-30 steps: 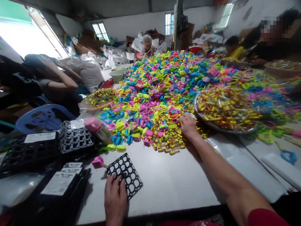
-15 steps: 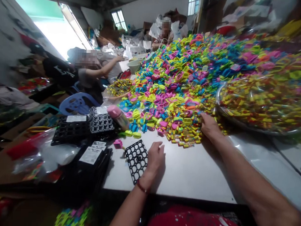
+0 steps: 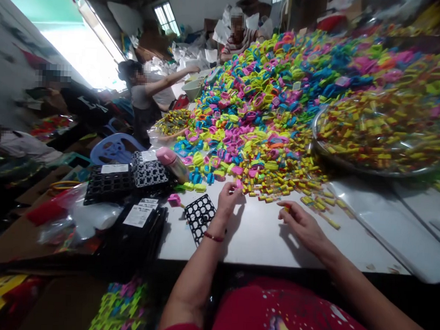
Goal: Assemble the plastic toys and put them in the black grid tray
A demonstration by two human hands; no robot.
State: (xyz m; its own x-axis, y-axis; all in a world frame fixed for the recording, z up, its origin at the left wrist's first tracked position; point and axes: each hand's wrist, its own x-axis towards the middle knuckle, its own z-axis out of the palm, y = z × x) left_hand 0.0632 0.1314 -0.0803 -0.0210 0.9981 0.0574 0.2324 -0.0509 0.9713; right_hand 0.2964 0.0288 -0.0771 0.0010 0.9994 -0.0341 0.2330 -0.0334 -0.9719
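Note:
My left hand (image 3: 226,203) is above the white table, its thumb and fingers closed on a small pink plastic piece (image 3: 238,184). Beside its wrist lies a black plastic grid tray (image 3: 200,215) with rows of holes, partly covered by my forearm. My right hand (image 3: 300,223) is to the right over bare tabletop, fingers bent together around what looks like a small yellow tube (image 3: 286,209), mostly hidden. In front of both hands spreads a heap of small yellow-and-red tubes (image 3: 273,188), with a large pile of coloured plastic pieces (image 3: 251,103) behind. A pink piece (image 3: 174,200) lies left of the tray.
A large round basin (image 3: 379,137) of yellow tubes stands at right, beside a clear plastic sheet (image 3: 377,218). Stacked black trays (image 3: 109,180), a pink-capped bottle (image 3: 171,163) and labelled black sheets (image 3: 140,220) are at left. Several people sit around; a blue chair (image 3: 115,149) stands beyond.
My right hand has drawn back from the tube heap towards me, and some tubes lie spread at its right edge. My left hand has moved up to the heap's edge and taken a pink piece.

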